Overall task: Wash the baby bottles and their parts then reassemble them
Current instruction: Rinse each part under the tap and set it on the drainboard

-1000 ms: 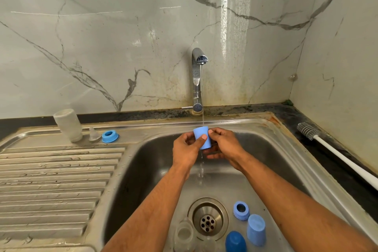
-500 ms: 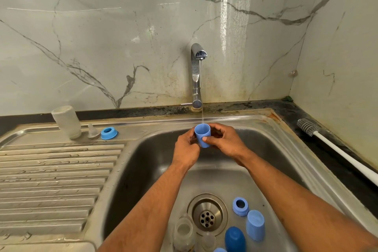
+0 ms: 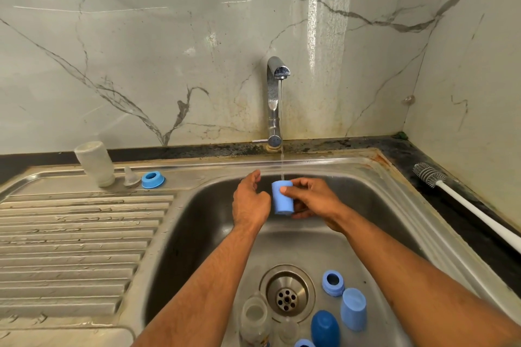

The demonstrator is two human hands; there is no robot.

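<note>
Your right hand point(image 3: 313, 200) is pinching the light blue plastic bottle cap point(image 3: 282, 197) under the thin stream falling from the chrome tap point(image 3: 274, 98), above the stainless steel sink point(image 3: 197, 234). Your left hand point(image 3: 249, 203) is hovering just beside the cap at 9 o'clock, its grip loosely spread and holding nothing. Near the drain, at 6 o'clock, more blue caps, a blue ring point(image 3: 333, 282) and a clear bottle point(image 3: 255, 318) are lying. A clear inverted bottle point(image 3: 95, 163) is standing on the drainboard at 10 o'clock.
</note>
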